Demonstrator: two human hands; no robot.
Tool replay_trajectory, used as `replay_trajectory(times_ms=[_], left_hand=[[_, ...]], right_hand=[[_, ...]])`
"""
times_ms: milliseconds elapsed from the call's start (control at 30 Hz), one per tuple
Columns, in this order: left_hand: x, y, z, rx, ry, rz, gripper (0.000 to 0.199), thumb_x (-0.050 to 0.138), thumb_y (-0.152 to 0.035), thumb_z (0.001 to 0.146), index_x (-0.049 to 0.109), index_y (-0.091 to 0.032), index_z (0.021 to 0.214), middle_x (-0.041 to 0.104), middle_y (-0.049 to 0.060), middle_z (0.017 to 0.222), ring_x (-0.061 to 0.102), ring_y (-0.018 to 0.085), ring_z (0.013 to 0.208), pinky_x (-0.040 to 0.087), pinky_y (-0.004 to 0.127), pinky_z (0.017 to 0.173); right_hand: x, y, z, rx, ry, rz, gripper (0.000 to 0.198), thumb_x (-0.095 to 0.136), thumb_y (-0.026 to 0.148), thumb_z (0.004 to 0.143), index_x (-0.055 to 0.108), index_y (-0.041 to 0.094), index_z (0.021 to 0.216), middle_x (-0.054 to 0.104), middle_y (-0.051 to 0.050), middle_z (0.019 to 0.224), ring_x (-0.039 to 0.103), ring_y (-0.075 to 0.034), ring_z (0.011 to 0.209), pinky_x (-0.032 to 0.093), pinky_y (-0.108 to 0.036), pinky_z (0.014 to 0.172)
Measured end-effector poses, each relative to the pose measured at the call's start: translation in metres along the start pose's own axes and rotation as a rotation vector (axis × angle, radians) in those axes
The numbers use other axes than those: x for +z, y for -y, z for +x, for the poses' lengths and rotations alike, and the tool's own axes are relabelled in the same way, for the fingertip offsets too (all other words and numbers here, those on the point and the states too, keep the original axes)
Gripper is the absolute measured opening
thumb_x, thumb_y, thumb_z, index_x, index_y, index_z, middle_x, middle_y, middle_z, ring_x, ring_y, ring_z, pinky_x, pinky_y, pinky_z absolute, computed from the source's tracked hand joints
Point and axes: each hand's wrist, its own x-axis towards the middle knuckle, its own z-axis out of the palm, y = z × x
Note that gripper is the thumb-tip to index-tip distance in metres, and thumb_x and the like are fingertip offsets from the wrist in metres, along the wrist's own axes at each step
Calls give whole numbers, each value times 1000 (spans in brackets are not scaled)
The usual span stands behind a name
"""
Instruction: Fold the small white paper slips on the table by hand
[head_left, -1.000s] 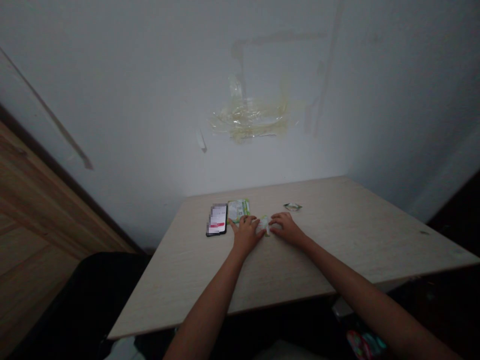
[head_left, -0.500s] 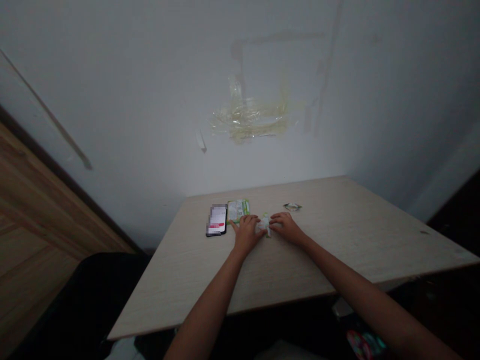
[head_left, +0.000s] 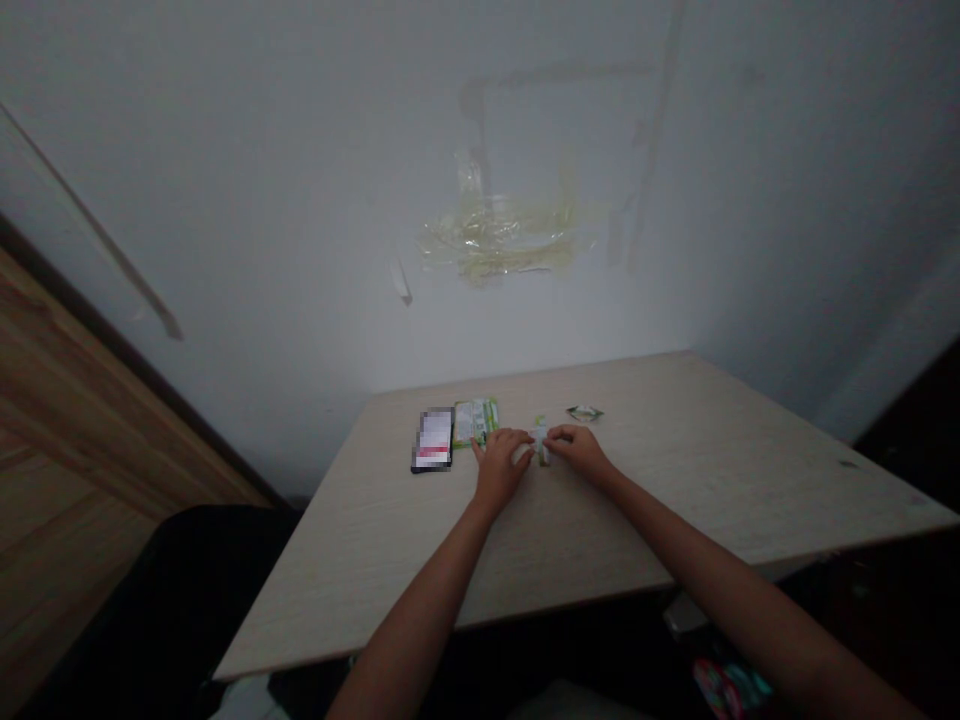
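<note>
In the head view, dim light and distance blur the small green-and-white packet (head_left: 541, 450); the fingers cover part of its edges, and any print is unreadable. Part of the phone (head_left: 433, 440) is pixelated, and both forearms are cut off by the lower frame.

The packet lies on the counter (head_left: 570, 560) between the two hands. The left hand (head_left: 501, 465) has its fingers loosely spread, index finger and thumb tips at the packet's left side. The right hand (head_left: 581, 450) has its fingers bent and bunched at the right edge. Whether either grips or merely presses, I cannot tell.

Both hands are palm down, forearms converging from below. The larger green-and-white packet (head_left: 474, 418) lies just beyond the left hand, beside the phone.
</note>
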Motion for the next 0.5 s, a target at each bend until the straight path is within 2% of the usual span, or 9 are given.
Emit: replay_trajectory(times_ms=[167,500], left_hand=[[6,4,1,0,0,-48,26,57,-36,92,67,-38,116,67,1,126,48,26,129,6,67,116],[8,6,1,-63,6,-135,23,62,-38,88,70,-35,109,70,2,119,52,26,125,7,66,116]], right_hand=[[1,10,-3,53,26,101,32,74,48,66,71,18,77,75,-7,79,70,-23,78,55,-36,76],[-2,20,-5,27,93,116,38,72,53,69,75,18,81,77,-9,87,71,-26,85,54,-43,87]])
